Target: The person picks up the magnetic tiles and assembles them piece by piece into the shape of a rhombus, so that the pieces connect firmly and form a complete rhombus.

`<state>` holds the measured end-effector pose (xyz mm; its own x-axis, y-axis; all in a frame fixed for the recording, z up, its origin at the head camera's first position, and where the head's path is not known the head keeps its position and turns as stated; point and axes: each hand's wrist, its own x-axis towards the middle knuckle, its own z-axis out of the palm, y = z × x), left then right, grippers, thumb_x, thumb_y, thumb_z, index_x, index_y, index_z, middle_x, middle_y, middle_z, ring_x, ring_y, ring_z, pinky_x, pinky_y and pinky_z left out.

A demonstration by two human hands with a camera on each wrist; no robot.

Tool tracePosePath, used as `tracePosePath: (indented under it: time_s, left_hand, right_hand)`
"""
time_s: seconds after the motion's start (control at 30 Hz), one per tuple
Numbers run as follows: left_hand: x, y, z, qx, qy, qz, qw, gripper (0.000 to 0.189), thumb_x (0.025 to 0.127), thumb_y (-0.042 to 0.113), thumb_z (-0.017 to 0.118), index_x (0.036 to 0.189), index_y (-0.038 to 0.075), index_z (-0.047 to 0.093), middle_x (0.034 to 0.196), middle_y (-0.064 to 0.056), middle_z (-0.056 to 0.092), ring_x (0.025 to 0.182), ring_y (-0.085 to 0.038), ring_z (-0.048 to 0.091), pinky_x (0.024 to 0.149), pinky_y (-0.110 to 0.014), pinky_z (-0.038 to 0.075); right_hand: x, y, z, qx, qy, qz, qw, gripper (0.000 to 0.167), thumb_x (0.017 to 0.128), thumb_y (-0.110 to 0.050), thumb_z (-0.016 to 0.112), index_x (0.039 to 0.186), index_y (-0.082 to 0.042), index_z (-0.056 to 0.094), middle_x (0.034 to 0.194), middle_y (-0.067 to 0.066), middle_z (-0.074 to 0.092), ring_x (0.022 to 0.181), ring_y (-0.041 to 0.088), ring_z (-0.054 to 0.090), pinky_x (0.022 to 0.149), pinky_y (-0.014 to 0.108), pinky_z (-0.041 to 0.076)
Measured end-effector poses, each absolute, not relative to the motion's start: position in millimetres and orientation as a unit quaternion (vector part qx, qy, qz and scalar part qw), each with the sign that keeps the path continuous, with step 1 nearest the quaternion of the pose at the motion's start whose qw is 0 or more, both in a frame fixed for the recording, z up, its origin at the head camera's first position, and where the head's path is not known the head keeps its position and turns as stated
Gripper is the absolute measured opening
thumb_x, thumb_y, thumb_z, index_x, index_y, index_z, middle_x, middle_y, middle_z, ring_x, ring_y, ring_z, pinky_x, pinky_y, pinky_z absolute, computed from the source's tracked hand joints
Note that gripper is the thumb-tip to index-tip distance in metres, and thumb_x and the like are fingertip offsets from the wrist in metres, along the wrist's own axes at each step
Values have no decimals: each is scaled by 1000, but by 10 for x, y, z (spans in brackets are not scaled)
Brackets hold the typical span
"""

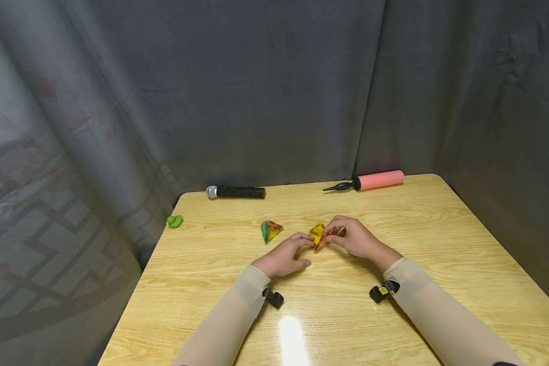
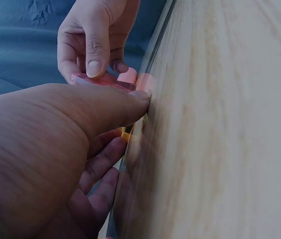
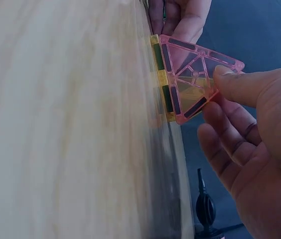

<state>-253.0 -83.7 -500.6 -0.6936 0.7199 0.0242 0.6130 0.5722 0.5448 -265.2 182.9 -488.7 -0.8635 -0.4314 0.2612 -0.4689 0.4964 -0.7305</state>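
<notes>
My right hand (image 1: 353, 238) pinches a pink see-through triangular magnetic tile (image 3: 193, 74) between thumb and fingers near its tip. The tile stands up from the table, its lower edge against a yellow magnetic tile (image 3: 156, 57) that lies flat. From the left, my left hand (image 1: 283, 256) rests on the table, its loosely bent fingertips touching the yellow tile (image 1: 317, 231) and its thumb spread apart. In the left wrist view my left thumb covers most of the tiles. A small pyramid of green, yellow and red tiles (image 1: 271, 231) stands left of the hands.
A black microphone (image 1: 240, 192) with a silver head lies at the back left. Toward the back right lies a pink hand pump (image 1: 379, 180) with a black nozzle. By the left edge sits a green toy duck (image 1: 175, 221). Grey curtains (image 1: 265, 91) hang behind the wooden table (image 1: 210, 274).
</notes>
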Motion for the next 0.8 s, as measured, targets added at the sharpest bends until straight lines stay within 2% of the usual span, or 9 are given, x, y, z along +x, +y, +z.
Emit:
tracePosePath:
  time_s: [0.33, 0.8]
  left_hand:
    - [-2530, -834, -4996, 377, 880, 271, 105, 49, 102, 23, 72, 148, 14, 58, 156, 3, 47, 144, -16, 45, 118, -34, 38]
    - [-2536, -838, -5000, 374, 881, 270, 106, 51, 102, 25, 71, 150, 13, 57, 156, 2, 47, 143, -16, 45, 118, -35, 39]
  right_hand:
    - [-2639, 1821, -4898, 260, -867, 424, 30, 16, 94, -7, 79, 108, -15, 81, 107, -4, 62, 87, 15, 61, 74, 30, 55]
    - [-2629, 1806, -4903, 248, -871, 424, 26, 18, 95, -8, 79, 107, -21, 80, 107, -5, 65, 87, 16, 62, 75, 32, 56]
